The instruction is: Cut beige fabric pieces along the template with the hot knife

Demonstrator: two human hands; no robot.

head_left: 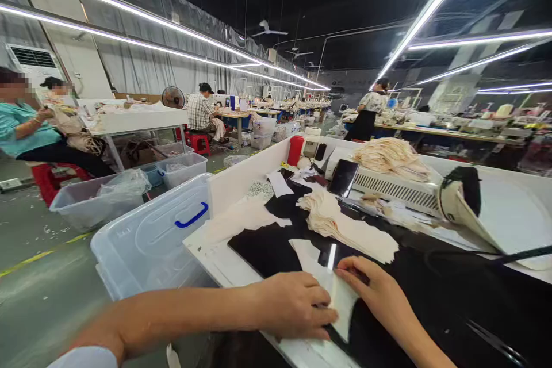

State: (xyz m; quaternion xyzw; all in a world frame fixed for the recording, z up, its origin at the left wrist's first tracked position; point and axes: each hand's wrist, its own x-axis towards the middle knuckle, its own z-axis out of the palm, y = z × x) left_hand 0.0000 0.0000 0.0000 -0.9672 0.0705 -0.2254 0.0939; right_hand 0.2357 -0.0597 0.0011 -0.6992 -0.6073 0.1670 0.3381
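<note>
Head view: my left fingers [321, 316] rest loosely spread on cream fabric [345, 306], black tabletop [425, 293]; right fingers [361, 266] narrow at its edge, grip unclear; strip lights [426, 16] overhead.

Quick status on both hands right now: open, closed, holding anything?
Left hand: open, fingers over the pale cloth piece.
Right hand: fingers curled at the cloth's edge; cannot tell whether it grips.

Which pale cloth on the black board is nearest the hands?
The front piece, with the left hand on it and the right hand at its edge; the layered stack and leftmost pile lie farther off.
</note>
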